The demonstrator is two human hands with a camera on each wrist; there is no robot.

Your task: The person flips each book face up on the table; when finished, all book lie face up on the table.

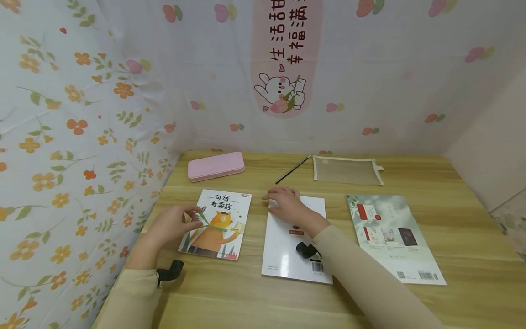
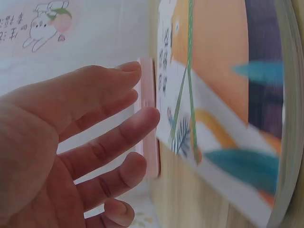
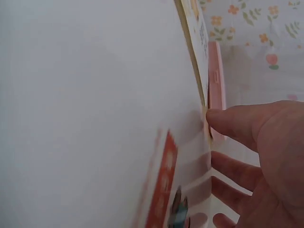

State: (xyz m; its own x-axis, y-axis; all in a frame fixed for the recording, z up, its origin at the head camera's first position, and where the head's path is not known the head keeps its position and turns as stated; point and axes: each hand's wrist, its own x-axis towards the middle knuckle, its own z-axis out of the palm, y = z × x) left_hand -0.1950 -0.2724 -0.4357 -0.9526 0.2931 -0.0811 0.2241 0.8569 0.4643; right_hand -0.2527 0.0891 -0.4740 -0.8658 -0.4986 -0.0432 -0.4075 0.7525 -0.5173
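A book with an orange bear point(image 1: 219, 228) on its cover lies at the left of the wooden table. My left hand point(image 1: 170, 225) hovers at the book's left side, its fingers loosely bent and spread; in the left wrist view a gap shows between fingertips and cover, with nothing held. To the right lies a white book point(image 1: 283, 256), back cover up, with a barcode at its lower corner. My right hand point(image 1: 289, 205) is at its far edge, fingers relaxed. In the right wrist view the fingertips reach that edge; whether they press on it I cannot tell.
A pink pencil case point(image 1: 215, 166) stands at the back left. Behind the white book lie a dark pencil point(image 1: 293, 169) and a mesh pouch point(image 1: 347, 171). A green-and-white book point(image 1: 390, 233) lies at the right. Patterned cloth point(image 1: 213, 91) hangs behind and along the left.
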